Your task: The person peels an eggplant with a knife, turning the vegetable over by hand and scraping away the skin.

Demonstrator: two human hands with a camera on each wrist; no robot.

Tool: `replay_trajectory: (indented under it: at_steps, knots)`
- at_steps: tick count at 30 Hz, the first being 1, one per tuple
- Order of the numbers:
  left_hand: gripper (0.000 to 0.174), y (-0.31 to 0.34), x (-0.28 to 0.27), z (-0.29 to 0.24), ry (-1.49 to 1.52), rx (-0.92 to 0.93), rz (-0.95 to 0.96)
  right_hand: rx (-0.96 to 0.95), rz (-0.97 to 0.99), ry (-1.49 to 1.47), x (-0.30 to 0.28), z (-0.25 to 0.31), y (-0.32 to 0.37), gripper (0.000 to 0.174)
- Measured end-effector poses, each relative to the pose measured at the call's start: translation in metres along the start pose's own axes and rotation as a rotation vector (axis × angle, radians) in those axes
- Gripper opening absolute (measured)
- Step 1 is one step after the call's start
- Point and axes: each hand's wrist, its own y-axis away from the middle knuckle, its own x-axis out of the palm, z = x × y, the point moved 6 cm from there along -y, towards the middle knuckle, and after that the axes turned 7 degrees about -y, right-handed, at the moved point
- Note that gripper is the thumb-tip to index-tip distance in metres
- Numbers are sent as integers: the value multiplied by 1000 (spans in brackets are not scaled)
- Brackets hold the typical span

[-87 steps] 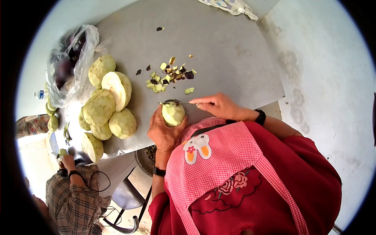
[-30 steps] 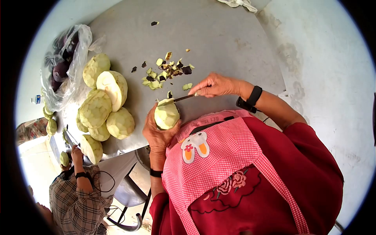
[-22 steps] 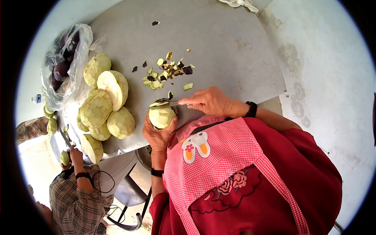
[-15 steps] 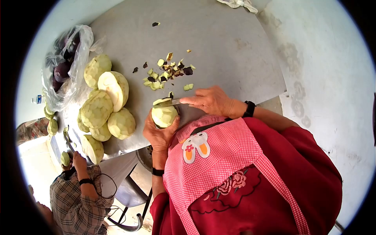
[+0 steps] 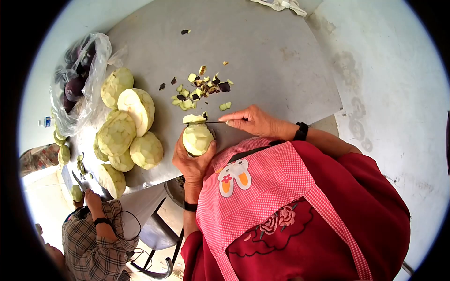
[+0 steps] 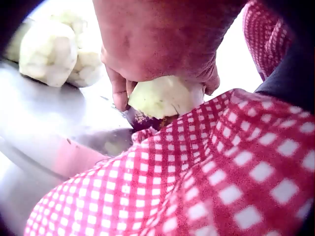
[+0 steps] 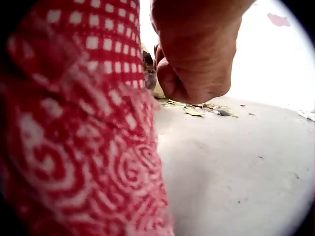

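Observation:
In the head view my left hand (image 5: pixel 190 161) grips a round, mostly peeled eggplant (image 5: pixel 197 139) from below, thumb on its right side. Dark purple skin still covers its underside, visible in the left wrist view on the same eggplant (image 6: pixel 162 98). My right hand (image 5: pixel 255 122) holds a thin knife (image 5: pixel 213 122), its blade pointing left across the eggplant's top. A pale slice (image 5: pixel 194 118) lies along the far side of the blade. In the right wrist view the curled right hand (image 7: pixel 197 54) hides the knife.
Several peeled eggplants (image 5: pixel 117 133) are heaped on the left of the grey table (image 5: pixel 281 70), beside a plastic bag (image 5: pixel 101 70) of purple ones. Peel scraps (image 5: pixel 206 88) lie beyond my hands. Another person in a plaid shirt (image 5: pixel 93 239) works at lower left; a cloth (image 5: pixel 281 4) lies at the far edge.
Dark skin at the eggplant's top has been cut off. The knife swung away to the right, came back, and passed through the top; a pale slice now sits beyond the blade.

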Motion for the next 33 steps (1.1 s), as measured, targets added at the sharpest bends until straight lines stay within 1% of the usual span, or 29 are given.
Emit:
replay_trajectory:
  at_steps: [1,3,4,6,7,9,10,11,12,13,14,15,17,18,19,22,23,25,26,27,29,30,31,33]
  knots:
    - [73,0,-1,1,0,2,-5,-4,2,3,0,0,-3,34]
    - [75,4,-1,7,54,-97,24,77,9,-261,8,-7,-5,35]
    - [75,6,-1,8,54,-95,22,75,9,-260,7,-6,-3,35]
    - [79,6,-3,-2,19,46,-31,446,-50,-780,6,-20,6,32]
    - [79,5,-4,-4,18,47,-29,446,-51,-781,3,-21,9,32]
    - [89,1,-5,-26,-228,309,-92,454,-140,-749,-9,-25,8,31]
    - [94,-1,-3,-32,-306,376,-94,459,-137,-750,-6,-28,7,31]
    - [94,-3,-1,-30,-305,374,-91,312,-169,-553,-8,-25,3,31]
    - [92,-4,1,-28,-360,410,-95,163,-198,-353,-12,-20,1,31]
    - [90,-4,4,-26,-416,446,-96,165,-201,-353,-13,-23,1,31]
    - [92,-4,5,-19,-398,389,-66,159,-209,-210,-15,-25,1,30]
    - [92,-4,4,-22,-398,386,-59,153,-213,-69,-17,-27,1,30]
    - [96,-7,5,-26,-486,355,-16,157,-225,-65,-17,-33,1,30]
    - [94,-7,5,-28,-459,348,49,156,-236,-61,-17,-36,1,30]
    - [94,-7,5,-28,-461,348,51,156,-236,-64,-16,-39,1,30]
    - [81,-7,9,-31,-467,362,111,170,-226,-42,-15,-34,1,31]
    - [81,-7,8,-30,-468,361,112,195,-206,-8,-16,-31,2,31]
    - [83,-8,4,-21,-386,258,96,223,-183,20,-14,-31,3,31]
    - [83,-6,3,-21,-389,255,99,180,-204,-5,-13,-36,2,31]
    - [92,-5,1,-16,-372,177,106,134,-224,-28,-13,-36,1,31]
    - [111,-6,-2,-7,-335,23,111,100,-240,-12,-13,-36,0,30]
    - [118,-9,2,-6,-452,79,168,72,-259,4,-14,-34,1,29]
    - [118,-10,3,-5,-455,75,166,71,-254,2,-12,-34,1,29]
    - [116,-8,9,1,-349,-52,250,-17,-305,-37,-12,-24,3,29]
